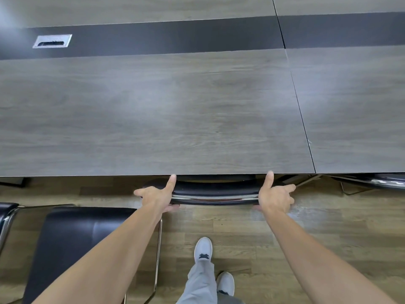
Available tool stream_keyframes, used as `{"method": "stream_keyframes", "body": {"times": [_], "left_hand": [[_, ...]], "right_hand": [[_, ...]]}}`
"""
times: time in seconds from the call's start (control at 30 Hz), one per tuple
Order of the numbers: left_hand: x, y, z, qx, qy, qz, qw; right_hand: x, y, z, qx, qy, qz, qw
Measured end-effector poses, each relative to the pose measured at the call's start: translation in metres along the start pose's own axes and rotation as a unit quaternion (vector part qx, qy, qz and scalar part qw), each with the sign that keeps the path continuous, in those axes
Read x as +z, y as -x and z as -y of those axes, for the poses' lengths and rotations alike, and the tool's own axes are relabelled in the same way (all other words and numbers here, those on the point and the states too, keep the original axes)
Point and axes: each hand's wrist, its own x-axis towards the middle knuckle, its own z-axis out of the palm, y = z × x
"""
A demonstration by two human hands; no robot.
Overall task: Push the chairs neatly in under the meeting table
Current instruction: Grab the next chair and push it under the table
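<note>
A black chair (215,192) with a chrome strip along its backrest stands pushed in under the grey wood meeting table (153,119); only the backrest top shows below the table's near edge. My left hand (158,196) grips the backrest's left end and my right hand (276,196) grips its right end, thumbs pointing at the table edge. A second black chair (72,242) with a chrome frame stands out on the floor at my lower left, away from the table.
A metal cable port (52,41) sits in the table's dark centre strip at the far left. Chrome frame of another chair (388,182) shows under the table at the right. Part of a further chair (5,213) is at the left edge. Wood floor lies underfoot.
</note>
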Motion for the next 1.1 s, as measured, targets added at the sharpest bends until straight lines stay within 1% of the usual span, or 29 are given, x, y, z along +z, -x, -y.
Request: {"method": "stream_keyframes", "body": {"times": [0.23,0.4,0.53,0.63,0.77,0.97,1.1], "left_hand": [[0.008,-0.009,-0.019,-0.008,0.025,0.002,1.000],[0.013,-0.009,-0.026,-0.011,0.043,-0.003,0.999],[0.011,-0.008,-0.024,-0.017,0.036,-0.002,0.999],[0.009,-0.006,-0.019,-0.008,0.029,0.005,1.000],[0.005,-0.002,-0.010,0.016,-0.004,0.004,1.000],[-0.007,0.016,-0.001,0.033,-0.018,0.036,0.999],[-0.010,0.040,0.012,0.073,-0.073,0.051,0.993]], "right_hand": [[0.004,-0.004,0.022,-0.002,-0.011,-0.013,1.000],[0.008,-0.007,0.026,-0.003,-0.012,-0.022,1.000],[0.004,-0.007,0.025,-0.004,0.003,-0.020,1.000],[0.000,-0.001,0.027,0.012,-0.013,0.002,1.000],[-0.006,0.009,0.027,0.046,-0.068,0.020,0.996],[-0.014,0.032,0.019,-0.001,-0.050,0.035,0.998],[-0.026,0.048,0.019,-0.020,-0.048,0.053,0.997]]}}
